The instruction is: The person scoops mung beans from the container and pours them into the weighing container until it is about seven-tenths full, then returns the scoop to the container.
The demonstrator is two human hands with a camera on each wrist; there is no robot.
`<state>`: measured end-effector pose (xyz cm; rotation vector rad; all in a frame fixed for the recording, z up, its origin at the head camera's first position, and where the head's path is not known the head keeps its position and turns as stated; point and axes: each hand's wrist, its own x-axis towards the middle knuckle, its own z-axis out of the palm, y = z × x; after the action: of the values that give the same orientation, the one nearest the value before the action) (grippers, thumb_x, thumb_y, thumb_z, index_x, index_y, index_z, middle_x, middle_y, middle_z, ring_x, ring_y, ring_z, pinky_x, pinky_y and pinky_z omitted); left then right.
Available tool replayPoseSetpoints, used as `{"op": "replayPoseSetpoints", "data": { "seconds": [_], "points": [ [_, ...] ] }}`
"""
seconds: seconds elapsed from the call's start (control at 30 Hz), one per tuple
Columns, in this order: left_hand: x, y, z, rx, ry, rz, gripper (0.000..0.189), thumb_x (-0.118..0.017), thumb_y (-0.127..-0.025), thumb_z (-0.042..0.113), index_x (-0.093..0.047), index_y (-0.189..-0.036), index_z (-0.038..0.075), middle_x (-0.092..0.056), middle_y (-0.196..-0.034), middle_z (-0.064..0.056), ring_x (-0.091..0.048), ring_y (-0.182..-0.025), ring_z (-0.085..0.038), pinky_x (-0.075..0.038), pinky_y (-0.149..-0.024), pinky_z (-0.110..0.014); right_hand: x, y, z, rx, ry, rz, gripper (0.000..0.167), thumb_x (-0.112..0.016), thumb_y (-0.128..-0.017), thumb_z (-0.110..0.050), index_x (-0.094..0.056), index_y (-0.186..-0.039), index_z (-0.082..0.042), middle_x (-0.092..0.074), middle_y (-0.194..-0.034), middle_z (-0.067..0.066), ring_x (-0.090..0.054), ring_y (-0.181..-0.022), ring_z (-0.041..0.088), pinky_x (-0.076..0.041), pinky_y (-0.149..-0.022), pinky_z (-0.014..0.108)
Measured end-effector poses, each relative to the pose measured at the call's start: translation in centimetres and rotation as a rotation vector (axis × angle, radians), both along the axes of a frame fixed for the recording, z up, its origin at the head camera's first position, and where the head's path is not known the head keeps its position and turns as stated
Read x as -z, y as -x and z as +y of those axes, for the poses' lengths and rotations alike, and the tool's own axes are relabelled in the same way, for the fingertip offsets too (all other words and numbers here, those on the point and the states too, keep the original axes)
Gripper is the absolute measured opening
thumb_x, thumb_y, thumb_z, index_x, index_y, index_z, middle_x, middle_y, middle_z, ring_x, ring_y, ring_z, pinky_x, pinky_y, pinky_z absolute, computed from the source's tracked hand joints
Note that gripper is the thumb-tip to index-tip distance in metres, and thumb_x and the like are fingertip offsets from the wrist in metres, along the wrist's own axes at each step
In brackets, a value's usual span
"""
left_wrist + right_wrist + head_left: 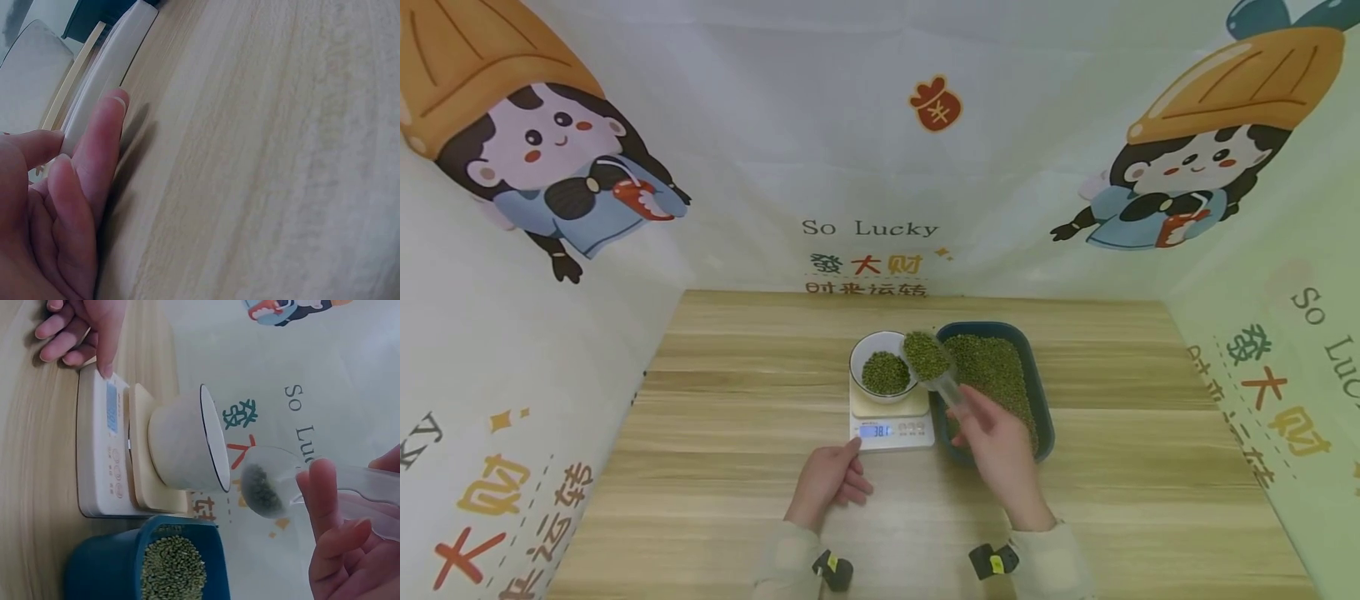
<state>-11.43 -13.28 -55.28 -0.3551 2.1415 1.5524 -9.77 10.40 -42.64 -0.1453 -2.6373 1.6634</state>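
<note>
My right hand (997,442) grips the handle of a clear plastic scoop (369,494), whose bowl is heaped with green mung beans (927,356). The scoop is held level at the right rim of a white bowl (187,440) with a dark rim. More mung beans (886,373) lie in that bowl, which stands on a white kitchen scale (891,437) reading about 38.1. My left hand (829,482) touches the scale's front left corner with the thumb, an index finger (103,134) lying along its side. Its other fingers are loosely bent.
To the right of the scale stands a dark blue tub (1047,417) holding a large amount of mung beans. Everything rests on a wood-grain table (737,400). Printed white cloth (760,125) closes off the back and both sides.
</note>
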Motion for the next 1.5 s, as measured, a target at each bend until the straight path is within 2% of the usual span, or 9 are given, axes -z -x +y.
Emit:
{"op": "replayPoseSetpoints", "data": {
  "seconds": [0.13, 0.37, 0.63, 1.03, 1.5],
  "points": [
    [-0.01, -0.10, 0.00, -0.002, -0.006, -0.001, 0.058, -0.040, -0.087, 0.057, -0.058, -0.083, 0.002, -0.066, -0.066, -0.008, -0.064, -0.056, -0.022, -0.049, -0.046, -0.030, -0.23, 0.07, -0.37, -0.027, -0.044, 0.009, 0.039, -0.049, -0.092, -0.029, -0.048, -0.127, -0.014, -0.066, -0.093, -0.003, -0.061, -0.063, 0.015, -0.033, -0.036, 0.024],
    [0.16, 0.01, -0.12, 0.001, -0.009, -0.012, 0.059, -0.040, -0.086, 0.058, -0.057, -0.084, 0.002, -0.066, -0.067, -0.009, -0.064, -0.056, -0.022, -0.049, -0.046, -0.030, -0.15, 0.15, -0.65, -0.059, -0.081, -0.010, 0.038, -0.049, -0.091, -0.028, -0.049, -0.127, -0.015, -0.067, -0.092, -0.002, -0.058, -0.059, 0.012, -0.028, -0.033, 0.025],
    [-0.02, 0.00, -0.13, -0.002, -0.009, -0.014, 0.058, -0.040, -0.086, 0.058, -0.057, -0.083, 0.002, -0.066, -0.067, -0.009, -0.064, -0.056, -0.022, -0.049, -0.046, -0.029, -0.33, 0.14, -0.83, -0.056, -0.096, -0.011, 0.037, -0.049, -0.091, -0.027, -0.050, -0.126, -0.016, -0.067, -0.090, -0.005, -0.053, -0.051, 0.015, -0.029, -0.034, 0.025],
    [-0.05, 0.00, -0.08, -0.004, -0.009, -0.015, 0.057, -0.040, -0.087, 0.057, -0.057, -0.083, 0.002, -0.066, -0.066, -0.008, -0.064, -0.055, -0.022, -0.049, -0.045, -0.029, -0.44, 0.03, -1.05, -0.065, -0.129, -0.003, 0.037, -0.050, -0.090, -0.024, -0.050, -0.126, -0.015, -0.067, -0.092, -0.001, -0.056, -0.054, 0.010, -0.031, -0.034, 0.026],
    [0.15, 0.06, -0.10, 0.002, -0.002, 0.002, 0.057, -0.040, -0.088, 0.055, -0.057, -0.081, 0.002, -0.066, -0.065, -0.008, -0.064, -0.055, -0.022, -0.048, -0.044, -0.028, -0.35, 0.00, -1.06, -0.061, -0.140, 0.015, 0.035, -0.050, -0.090, -0.021, -0.052, -0.124, -0.014, -0.067, -0.090, -0.004, -0.057, -0.054, 0.007, -0.031, -0.033, 0.026]
  ]
}}
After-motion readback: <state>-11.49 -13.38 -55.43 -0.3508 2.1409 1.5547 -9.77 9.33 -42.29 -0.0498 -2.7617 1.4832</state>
